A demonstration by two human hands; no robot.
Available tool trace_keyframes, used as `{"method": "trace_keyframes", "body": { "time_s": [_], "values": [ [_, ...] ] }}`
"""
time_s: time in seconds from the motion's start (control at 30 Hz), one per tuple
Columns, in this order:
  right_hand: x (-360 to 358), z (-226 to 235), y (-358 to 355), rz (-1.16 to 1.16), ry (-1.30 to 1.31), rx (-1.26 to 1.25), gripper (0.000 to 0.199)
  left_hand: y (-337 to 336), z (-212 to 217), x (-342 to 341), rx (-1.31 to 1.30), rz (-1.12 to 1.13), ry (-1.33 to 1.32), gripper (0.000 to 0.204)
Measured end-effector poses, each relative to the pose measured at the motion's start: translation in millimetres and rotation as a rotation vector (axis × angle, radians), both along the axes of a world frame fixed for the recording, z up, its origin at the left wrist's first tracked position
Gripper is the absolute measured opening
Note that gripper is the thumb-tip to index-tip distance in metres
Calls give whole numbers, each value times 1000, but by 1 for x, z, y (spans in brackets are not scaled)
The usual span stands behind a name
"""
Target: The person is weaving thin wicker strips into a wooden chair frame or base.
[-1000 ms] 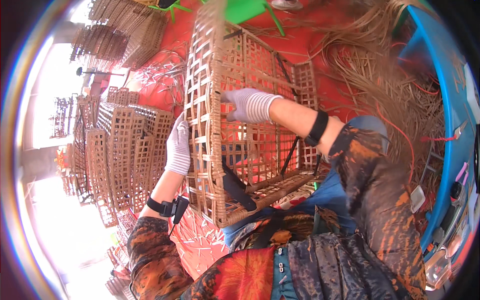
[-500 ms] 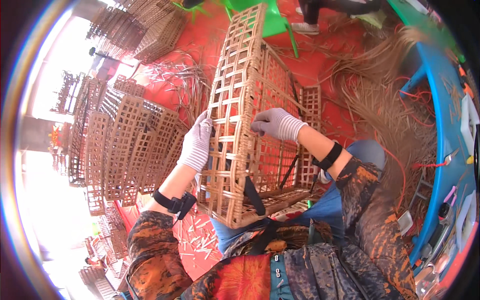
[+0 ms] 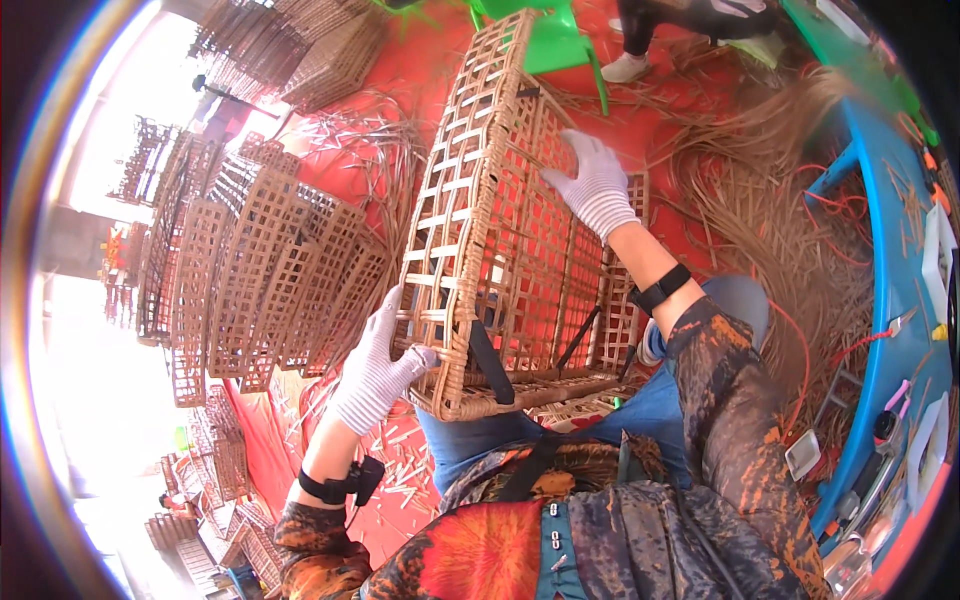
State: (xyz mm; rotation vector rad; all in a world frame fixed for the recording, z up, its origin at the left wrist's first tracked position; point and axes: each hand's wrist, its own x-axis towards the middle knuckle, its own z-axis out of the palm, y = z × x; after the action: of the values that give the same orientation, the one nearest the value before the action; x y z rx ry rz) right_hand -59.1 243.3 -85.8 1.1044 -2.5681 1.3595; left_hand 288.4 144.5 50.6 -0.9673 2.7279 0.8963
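A large open-weave wicker basket (image 3: 463, 200) rests tilted across my lap, its long slatted side toward me and its inside facing right. My left hand (image 3: 375, 378), in a striped white glove, grips the lower left part of that side, thumb on the weave and fingers along its outer edge. My right hand (image 3: 597, 190), gloved alike, is over the basket's inner side with thumb and fingers apart; whether the fingertips touch the weave I cannot tell. A dark strap (image 3: 490, 362) crosses the basket's near lower corner.
Stacked wicker panels (image 3: 265, 270) stand at left, more baskets (image 3: 335, 60) behind. Loose strips (image 3: 770, 190) cover the red floor at right, beside a blue table (image 3: 878, 300) holding tools. A green chair (image 3: 560, 45) and another person's leg (image 3: 640, 35) are at the far side.
My left hand has slid down the basket's side toward its lower corner. My right hand has left the near rim, moved away and to the right, and opened.
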Motion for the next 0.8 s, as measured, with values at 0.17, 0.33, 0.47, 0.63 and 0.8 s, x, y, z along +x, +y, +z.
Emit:
{"method": "trace_keyframes", "body": {
  "time_s": [0.17,0.33,0.47,0.63,0.8],
  "values": [
    [-7,0,-7,359,-347,98,75,28,-14,1,99,203,253,83],
    [-21,-24,-2,276,-489,221,66,33,-13,1,18,135,265,80],
    [-52,-70,16,-83,-509,288,49,35,-27,1,146,266,461,70],
    [-91,-146,66,-415,-748,512,40,16,-50,5,202,394,527,59],
    [-98,-232,92,-632,-973,725,46,-13,-61,15,234,500,571,66]
  ]
}}
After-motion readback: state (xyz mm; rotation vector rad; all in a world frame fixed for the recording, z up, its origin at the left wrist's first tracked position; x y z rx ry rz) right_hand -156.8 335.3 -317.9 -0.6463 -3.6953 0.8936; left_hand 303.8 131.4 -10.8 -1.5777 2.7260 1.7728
